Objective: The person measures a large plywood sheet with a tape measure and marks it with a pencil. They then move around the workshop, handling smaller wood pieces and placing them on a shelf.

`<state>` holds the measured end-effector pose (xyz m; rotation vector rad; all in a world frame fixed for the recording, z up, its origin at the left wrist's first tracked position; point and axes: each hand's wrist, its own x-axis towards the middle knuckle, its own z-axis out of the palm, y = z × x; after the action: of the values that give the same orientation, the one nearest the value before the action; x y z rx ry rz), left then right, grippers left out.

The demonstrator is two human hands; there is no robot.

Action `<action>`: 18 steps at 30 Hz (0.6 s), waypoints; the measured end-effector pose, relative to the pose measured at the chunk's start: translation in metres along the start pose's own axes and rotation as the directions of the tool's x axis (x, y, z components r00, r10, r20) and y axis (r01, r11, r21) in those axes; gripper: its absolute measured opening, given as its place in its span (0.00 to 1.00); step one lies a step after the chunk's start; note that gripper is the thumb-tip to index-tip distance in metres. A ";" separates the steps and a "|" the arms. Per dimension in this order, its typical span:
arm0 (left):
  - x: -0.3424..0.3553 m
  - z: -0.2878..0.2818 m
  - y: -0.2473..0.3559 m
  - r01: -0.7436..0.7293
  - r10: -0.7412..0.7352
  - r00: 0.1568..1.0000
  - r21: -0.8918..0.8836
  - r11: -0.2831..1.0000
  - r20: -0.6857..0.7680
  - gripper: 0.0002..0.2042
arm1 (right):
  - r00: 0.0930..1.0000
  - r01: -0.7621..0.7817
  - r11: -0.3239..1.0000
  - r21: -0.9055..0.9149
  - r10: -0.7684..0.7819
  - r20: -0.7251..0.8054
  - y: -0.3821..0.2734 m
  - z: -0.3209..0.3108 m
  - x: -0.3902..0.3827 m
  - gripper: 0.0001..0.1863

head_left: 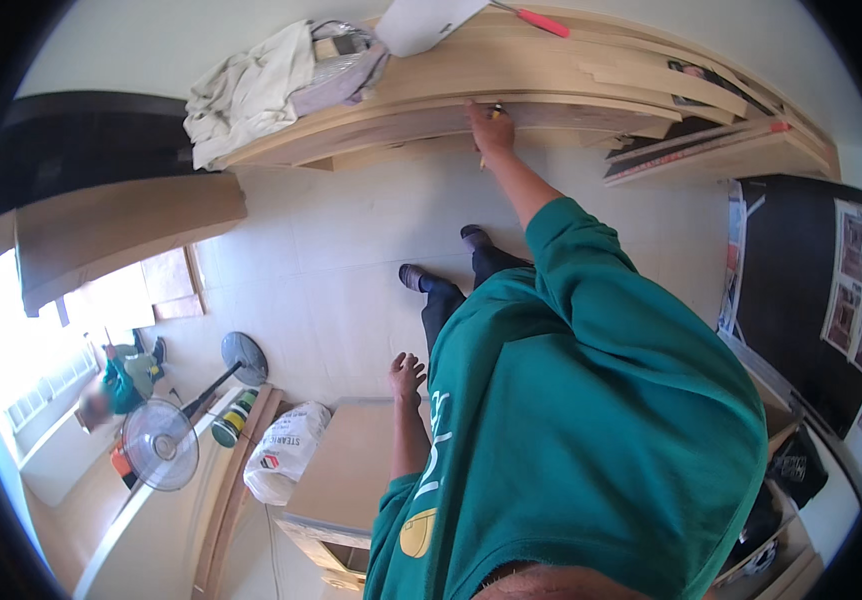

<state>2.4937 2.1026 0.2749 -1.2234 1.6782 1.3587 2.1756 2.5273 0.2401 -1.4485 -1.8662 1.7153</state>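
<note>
My right hand (492, 131) is stretched out to the edge of a long wooden board (391, 124) on the stack at the far side. Its fingers are closed on a thin pencil-like stick (497, 112), yellow and dark, with one end showing above the hand and another below it. The fingers touch or nearly touch the board's edge; which of the two is hard to see. My left hand (407, 378) hangs over the floor beside my body, fingers apart and loosely bent, holding nothing.
A red-handled tool (545, 22) and a pale cloth (251, 88) lie on the boards. At the left stand a fan (160, 445), a large cardboard box (121, 232) and a white sack (287, 448). Another person (129, 380) is at far left. A wooden cabinet (341, 465) stands near my left arm.
</note>
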 end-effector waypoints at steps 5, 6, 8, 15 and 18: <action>0.004 0.007 0.000 -0.018 0.018 1.000 0.003 1.000 -0.006 0.27 | 0.997 -0.060 0.995 0.084 0.054 0.063 -0.009 -0.008 -0.031 0.30; 0.006 0.008 0.001 -0.028 0.029 1.000 0.020 0.999 -0.013 0.27 | 0.996 -0.071 0.990 0.120 0.063 0.068 -0.009 -0.007 -0.036 0.31; 0.012 0.010 0.006 -0.052 0.052 0.998 -0.004 0.999 0.027 0.27 | 0.995 -0.098 0.977 0.188 0.092 0.041 -0.010 -0.001 -0.044 0.32; 0.029 0.023 0.042 -0.184 0.188 0.975 -0.046 0.982 0.119 0.27 | 0.927 -0.318 0.928 0.196 0.347 -0.139 -0.020 0.016 -0.057 0.32; 0.021 0.029 0.075 -0.183 0.204 0.972 -0.167 0.969 0.121 0.27 | 0.903 -0.375 0.888 0.266 0.415 -0.112 -0.023 0.014 -0.061 0.30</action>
<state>2.4145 2.1276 0.2757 -1.0435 1.6545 1.6802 2.1839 2.4757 0.2818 -1.8979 -1.2863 1.8420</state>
